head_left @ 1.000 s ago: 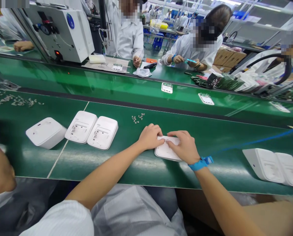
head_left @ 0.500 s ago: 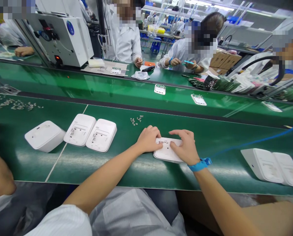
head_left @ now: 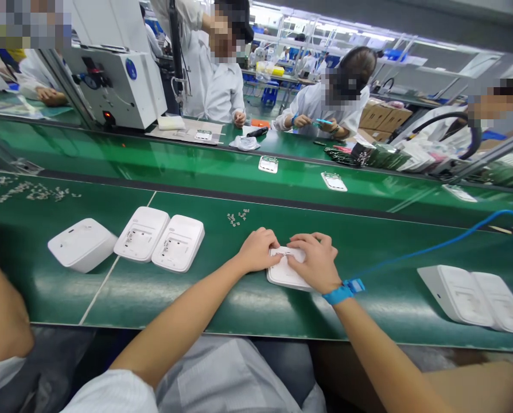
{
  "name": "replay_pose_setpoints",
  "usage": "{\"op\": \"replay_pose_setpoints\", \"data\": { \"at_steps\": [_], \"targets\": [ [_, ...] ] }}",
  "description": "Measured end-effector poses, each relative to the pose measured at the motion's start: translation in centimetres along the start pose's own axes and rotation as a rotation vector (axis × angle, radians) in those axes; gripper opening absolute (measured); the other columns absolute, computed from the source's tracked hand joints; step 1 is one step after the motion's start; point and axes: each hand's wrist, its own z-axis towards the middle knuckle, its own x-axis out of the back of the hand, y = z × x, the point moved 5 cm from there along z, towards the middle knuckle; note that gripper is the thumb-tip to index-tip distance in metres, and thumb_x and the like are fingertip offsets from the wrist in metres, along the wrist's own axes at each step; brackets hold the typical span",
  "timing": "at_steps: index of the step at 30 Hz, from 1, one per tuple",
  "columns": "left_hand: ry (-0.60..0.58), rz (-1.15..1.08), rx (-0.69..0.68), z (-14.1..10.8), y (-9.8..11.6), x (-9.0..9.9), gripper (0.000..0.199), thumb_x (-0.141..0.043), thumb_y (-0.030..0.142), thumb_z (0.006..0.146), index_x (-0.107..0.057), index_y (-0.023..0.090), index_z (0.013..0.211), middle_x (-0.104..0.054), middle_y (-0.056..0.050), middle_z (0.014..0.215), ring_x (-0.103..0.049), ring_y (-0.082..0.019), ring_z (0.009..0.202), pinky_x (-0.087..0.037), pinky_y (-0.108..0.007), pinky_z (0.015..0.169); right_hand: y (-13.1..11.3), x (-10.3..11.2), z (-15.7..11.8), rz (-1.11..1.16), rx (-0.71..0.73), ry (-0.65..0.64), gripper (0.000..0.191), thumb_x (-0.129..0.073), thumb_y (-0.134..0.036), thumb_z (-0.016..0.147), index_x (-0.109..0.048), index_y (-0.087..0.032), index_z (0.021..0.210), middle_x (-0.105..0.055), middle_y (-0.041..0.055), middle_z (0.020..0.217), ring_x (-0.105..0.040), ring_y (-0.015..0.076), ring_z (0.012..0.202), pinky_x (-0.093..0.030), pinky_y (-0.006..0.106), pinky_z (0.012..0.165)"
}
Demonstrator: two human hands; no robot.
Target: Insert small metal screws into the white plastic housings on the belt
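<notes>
A white plastic housing with a recessed compartment lies on the green bench in front of me. My left hand holds its left side, the thumb resting on top by the recess. Over the right side curves my right hand, a blue band at its wrist. Its thumb reaches into the recess near the left thumb, and its fingers bend over the far edge. Whether a small part sits under the thumbs is hidden. Just beyond lies a little cluster of small metal pieces.
To the left stand two white housings and a tilted one. More white housings stand at right, near a blue cord. Circuit boards on white trays lie on the green belt. Co-workers sit across.
My right hand has shifted left and lower over the housing, its thumb now close to the left thumb. The boards on the belt have moved left. The view has tilted slightly.
</notes>
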Motion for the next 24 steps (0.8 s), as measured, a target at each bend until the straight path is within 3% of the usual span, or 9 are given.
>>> {"op": "replay_pose_setpoints", "data": {
  "at_steps": [6,15,24],
  "targets": [
    [0.012,-0.024,0.01,-0.07,-0.09,0.26,0.02,-0.069,0.027,0.075,-0.051,0.021,0.075,-0.061,0.001,0.085,-0.051,-0.018,0.088,-0.04,-0.031,0.075,-0.1,-0.08,-0.04,-0.003,0.0,0.007,0.018,-0.062,-0.03,0.079,-0.073,-0.025,0.092,-0.067,0.005,0.116,-0.038,0.0356,0.114,-0.032,0.051,0.083],
    [-0.01,0.135,-0.026,-0.1,0.14,-0.21,0.014,-0.064,0.027,0.078,-0.052,0.02,0.076,-0.061,-0.001,0.086,-0.052,-0.019,0.091,-0.035,-0.034,0.076,0.07,-0.33,0.13,-0.002,0.024,0.016,0.011,-0.063,-0.029,0.079,-0.072,-0.026,0.085,-0.067,0.0044,0.117,-0.038,0.0357,0.114,-0.032,0.049,0.081],
    [0.012,-0.022,0.016,-0.03,-0.44,0.37,0.004,-0.06,0.019,0.078,-0.059,0.02,0.074,-0.064,0.002,0.082,-0.053,-0.017,0.088,-0.038,-0.032,0.08,-0.05,-0.24,0.23,-0.004,-0.016,-0.022,0.014,-0.063,-0.028,0.077,-0.07,-0.025,0.089,-0.067,0.0052,0.116,-0.037,0.0356,0.113,-0.032,0.05,0.082]
  ]
}}
